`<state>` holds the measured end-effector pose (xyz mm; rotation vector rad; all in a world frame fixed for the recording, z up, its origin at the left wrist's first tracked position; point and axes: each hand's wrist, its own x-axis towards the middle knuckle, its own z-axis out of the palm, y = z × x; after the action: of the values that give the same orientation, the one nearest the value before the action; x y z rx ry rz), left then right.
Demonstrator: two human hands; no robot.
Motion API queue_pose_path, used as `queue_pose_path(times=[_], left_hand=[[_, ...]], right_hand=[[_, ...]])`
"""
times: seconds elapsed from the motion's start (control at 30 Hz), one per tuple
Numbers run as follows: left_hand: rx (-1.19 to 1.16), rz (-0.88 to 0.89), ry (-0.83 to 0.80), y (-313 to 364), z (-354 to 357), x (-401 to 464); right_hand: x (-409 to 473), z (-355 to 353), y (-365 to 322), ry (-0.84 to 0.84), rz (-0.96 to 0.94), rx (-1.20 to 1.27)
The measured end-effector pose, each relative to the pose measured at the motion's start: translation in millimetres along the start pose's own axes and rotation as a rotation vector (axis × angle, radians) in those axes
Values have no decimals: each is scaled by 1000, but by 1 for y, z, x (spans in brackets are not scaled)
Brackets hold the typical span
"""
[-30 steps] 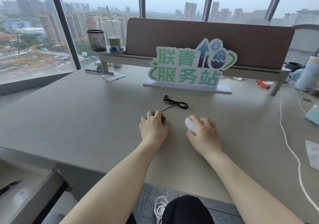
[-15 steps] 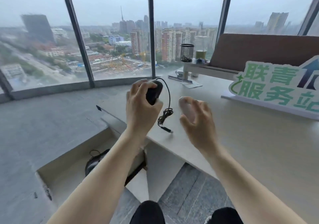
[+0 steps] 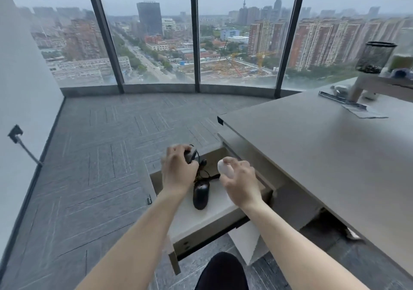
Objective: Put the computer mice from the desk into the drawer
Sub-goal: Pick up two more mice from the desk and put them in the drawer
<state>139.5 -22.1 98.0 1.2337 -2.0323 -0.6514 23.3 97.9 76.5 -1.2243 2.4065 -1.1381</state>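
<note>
My left hand [image 3: 178, 171] grips a black wired mouse [image 3: 190, 155] above the open drawer [image 3: 205, 225] beside the desk [image 3: 324, 146]. Its black cable [image 3: 202, 170] dangles down into the drawer. My right hand [image 3: 240, 181] holds a white mouse [image 3: 225, 170] over the drawer's right part. Another black mouse [image 3: 201, 192] lies flat on the drawer's pale bottom, between my two wrists.
The drawer sticks out left of the desk, low over grey carpet tiles [image 3: 100, 155]. A black mesh pen cup [image 3: 375, 56] stands on a raised shelf at the desk's far right, with a paper slip [image 3: 364, 110] below it. Floor-to-ceiling windows lie ahead.
Both hands lifted the mice off the desk, swung left and came down over the open drawer. The view turned left with them.
</note>
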Motion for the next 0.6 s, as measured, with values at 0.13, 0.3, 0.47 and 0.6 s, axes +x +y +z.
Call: queue_pose_path(times=[0.13,0.3,0.47,0.6], left_hand=[[156,-163,-179,-57,31,3],[406,-221,-369,-93,70,-7],[536,-300,-484,-106,98,-11],[536,-351,-551,-119,110,-12]], right_hand=[[20,48,17,-216,97,-223],[41,90,39,-373,307,-347],[54,113,56,-476,388,-464],[57,126,65,-557,443,-542]])
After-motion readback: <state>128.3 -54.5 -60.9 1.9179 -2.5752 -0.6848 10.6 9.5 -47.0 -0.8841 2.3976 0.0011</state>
